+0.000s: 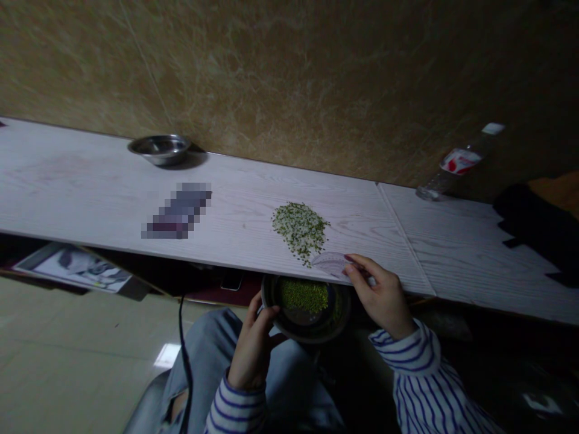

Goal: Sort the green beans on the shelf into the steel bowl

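Observation:
Small green beans (301,229) lie spread in a patch on the white wood-grain table (235,211). My right hand (380,294) pinches a clear protractor (332,264) flat at the table's front edge, just right of and below the patch. My left hand (256,340) grips the left rim of a metal bowl (312,333), its thumb over the rim. The bowl is held below the table edge, over my lap, and more green beans (305,295) lie inside it.
An empty metal bowl (161,150) stands by the wall at the left, with a pixelated flat object (178,211) nearer. A bottle (459,163) and dark cloth (538,229) are on the right. Below the tabletop are a phone (232,281), an open drawer (81,271) and a cable (184,355).

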Tool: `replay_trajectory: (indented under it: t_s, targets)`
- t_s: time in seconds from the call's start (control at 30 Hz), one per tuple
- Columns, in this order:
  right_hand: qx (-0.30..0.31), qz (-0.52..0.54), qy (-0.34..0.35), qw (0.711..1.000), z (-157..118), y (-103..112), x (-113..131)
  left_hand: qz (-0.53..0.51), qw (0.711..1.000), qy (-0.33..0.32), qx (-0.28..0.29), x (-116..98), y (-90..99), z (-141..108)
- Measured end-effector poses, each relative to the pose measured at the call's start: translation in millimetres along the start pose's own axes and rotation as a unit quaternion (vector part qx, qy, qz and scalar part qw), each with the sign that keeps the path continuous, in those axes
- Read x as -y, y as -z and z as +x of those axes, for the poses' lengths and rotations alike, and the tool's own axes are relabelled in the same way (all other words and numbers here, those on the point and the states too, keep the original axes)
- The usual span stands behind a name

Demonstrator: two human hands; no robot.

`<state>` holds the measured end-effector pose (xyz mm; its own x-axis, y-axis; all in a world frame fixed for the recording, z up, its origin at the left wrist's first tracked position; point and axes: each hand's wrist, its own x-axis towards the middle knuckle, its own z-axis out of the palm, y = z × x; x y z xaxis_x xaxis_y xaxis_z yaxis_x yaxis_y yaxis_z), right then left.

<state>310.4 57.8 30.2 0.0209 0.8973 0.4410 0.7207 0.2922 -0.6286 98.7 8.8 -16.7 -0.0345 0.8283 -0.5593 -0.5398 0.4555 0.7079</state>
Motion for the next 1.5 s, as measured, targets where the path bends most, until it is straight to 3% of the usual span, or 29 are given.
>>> replay_trajectory:
  t_s: [0.6,1.5]
  targets:
    - [-0.017,-0.014,-0.01,1.0,4.7,-2.6,-0.6,0.005,1.0,-0.006,0.006,-2.0,-0.1,-1.8]
    - [0.011,-0.002,0.003,1.0,10.5,-13.9,9.2,-0.011,1.0,-0.013,0.006,-4.2,6.7,-1.1]
